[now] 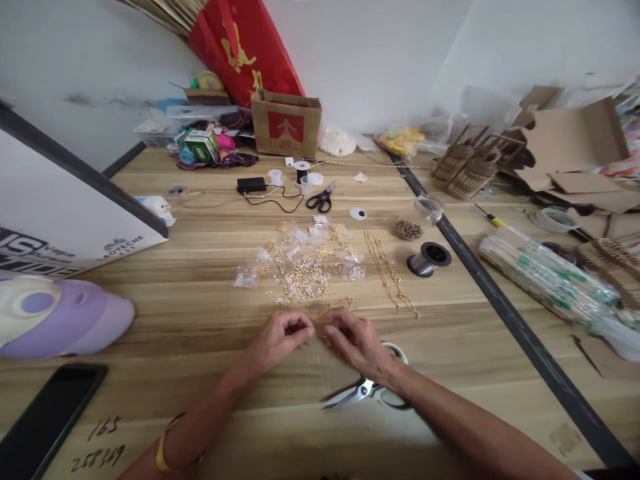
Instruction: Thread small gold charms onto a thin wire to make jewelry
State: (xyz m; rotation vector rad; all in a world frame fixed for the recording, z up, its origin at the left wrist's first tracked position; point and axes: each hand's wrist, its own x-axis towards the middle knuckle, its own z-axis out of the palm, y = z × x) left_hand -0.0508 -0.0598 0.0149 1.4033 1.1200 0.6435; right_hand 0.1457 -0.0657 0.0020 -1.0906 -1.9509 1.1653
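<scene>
My left hand [278, 339] and my right hand [354, 341] meet over the wooden table [200, 313], fingers pinched together on a short gold bead strand [334, 307] that trails away from them. Just beyond lies a pile of small gold and white beads [304, 280] among little clear bags [280, 257]. Two gold chains [390, 275] lie to the right of the pile. Silver scissors [361, 392] rest under my right wrist.
A wire spool [428, 259] and open bead jar [419, 216] sit right of the chains. Black scissors [321, 198], small spools and a black box lie farther back. A phone [46, 419] and purple cap [65, 319] are at left; cardboard and bagged sticks [545, 275] at right.
</scene>
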